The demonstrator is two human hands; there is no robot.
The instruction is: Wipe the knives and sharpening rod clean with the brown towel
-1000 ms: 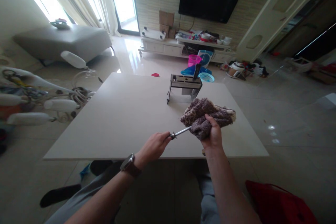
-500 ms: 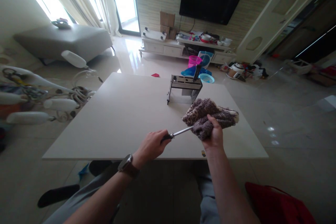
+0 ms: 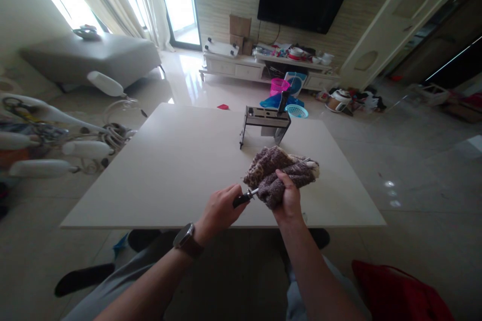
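My left hand (image 3: 221,210) is closed round the black handle of a sharpening steel (image 3: 243,199), over the front part of the table. Most of its metal rod is hidden inside a bunched brown fluffy towel (image 3: 266,162) with cream patches. What looks like the rod's tip pokes out at the towel's far right end. My right hand (image 3: 289,199) wraps the towel round the rod from below, thumb on top. Just beyond the towel, a metal-and-black knife rack (image 3: 265,116) stands upright on the table, with one black handle sticking up from its right side.
The white table (image 3: 158,175) reaches from my lap outward. To the left stands a lamp-like fixture (image 3: 88,149) with white shades and cables. A pink basket (image 3: 279,86) and a light-blue basket (image 3: 296,111) sit on the floor beyond the table. A red bag (image 3: 399,291) lies at lower right.
My right hand and the towel have moved left along the rod, toward the handle. The rod section that was bare near the handle is now mostly covered. My left hand has barely shifted.
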